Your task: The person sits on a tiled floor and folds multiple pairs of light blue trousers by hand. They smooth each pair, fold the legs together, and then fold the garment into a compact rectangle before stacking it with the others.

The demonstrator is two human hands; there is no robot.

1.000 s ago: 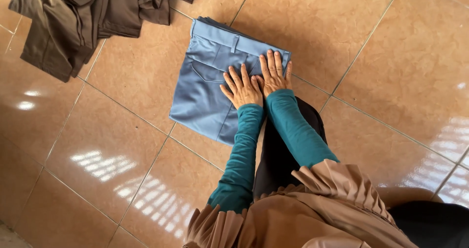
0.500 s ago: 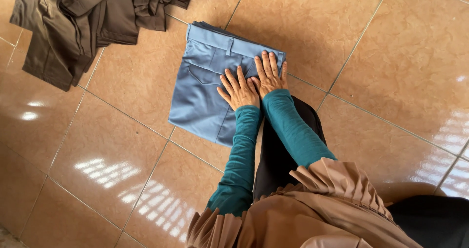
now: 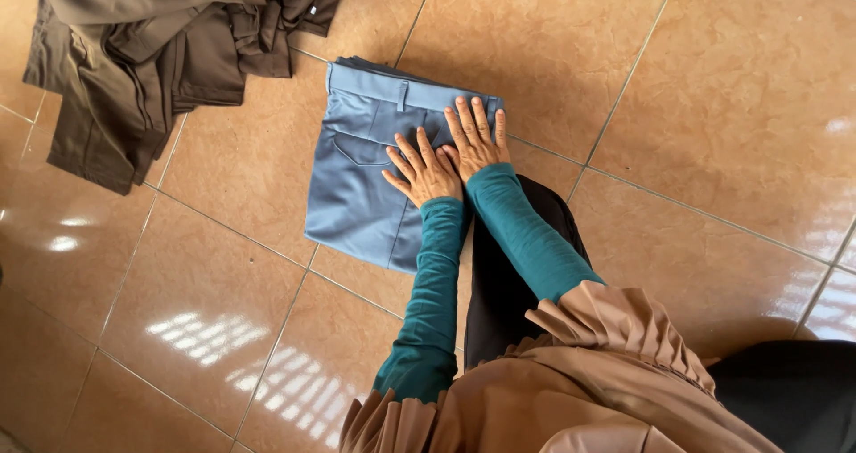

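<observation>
A folded pair of blue-grey trousers (image 3: 361, 181) lies flat on the tiled floor, waistband toward the top. My left hand (image 3: 424, 169) rests palm down on its right part, fingers spread. Beside it, my right hand (image 3: 475, 138) presses flat on the trousers' upper right corner near the waistband. Both hands touch each other at the thumbs. Both arms wear teal sleeves.
A heap of dark brown garments (image 3: 160, 52) lies on the floor at the upper left, close to the trousers. Glossy tan floor tiles (image 3: 695, 105) stretch around. My black-clad knee (image 3: 508, 275) and tan pleated top (image 3: 571, 373) fill the lower right.
My hands stay pressed flat on the folded trousers, shifted only slightly. The camera view has drifted a little, so the brown heap sits closer.
</observation>
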